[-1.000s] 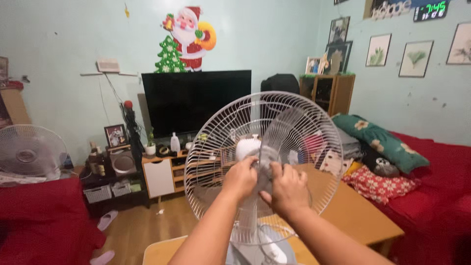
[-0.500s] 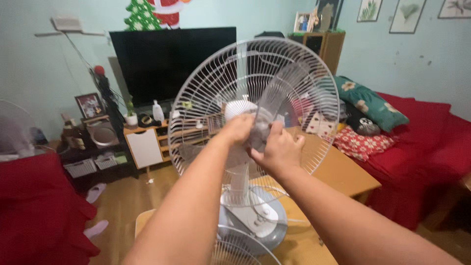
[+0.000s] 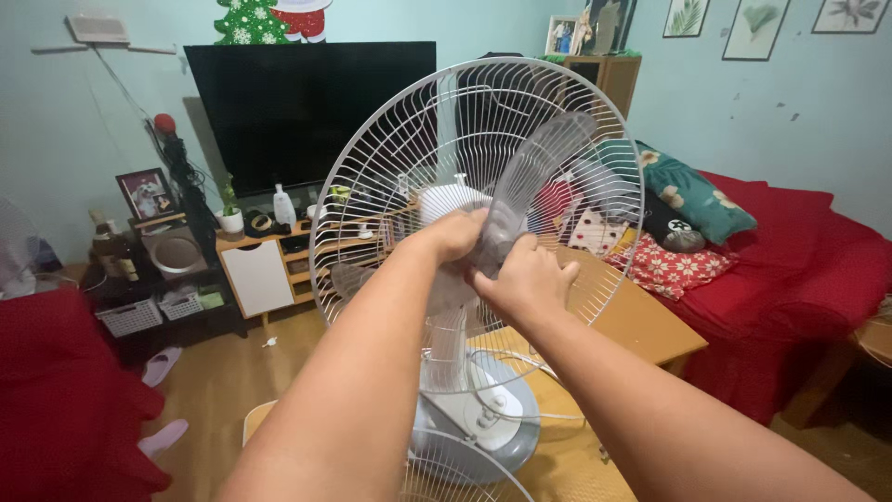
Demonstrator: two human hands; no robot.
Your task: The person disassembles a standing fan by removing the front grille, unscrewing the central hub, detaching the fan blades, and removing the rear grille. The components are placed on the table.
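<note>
Right now, from the head camera, we are gripping the grey fan blade (image 3: pixel 539 177) at its hub, in front of the white rear guard (image 3: pixel 390 167) of the desk fan. Our left hand (image 3: pixel 457 232) is curling around the hub, fingers closed on it. Our right hand (image 3: pixel 522 279) is sitting just below the left, fingers wrapped on the blade's base. Below the guard, the fan's round base (image 3: pixel 483 418) is resting on the wooden table (image 3: pixel 641 325). Behind the guard is standing a black television (image 3: pixel 288 112).
</note>
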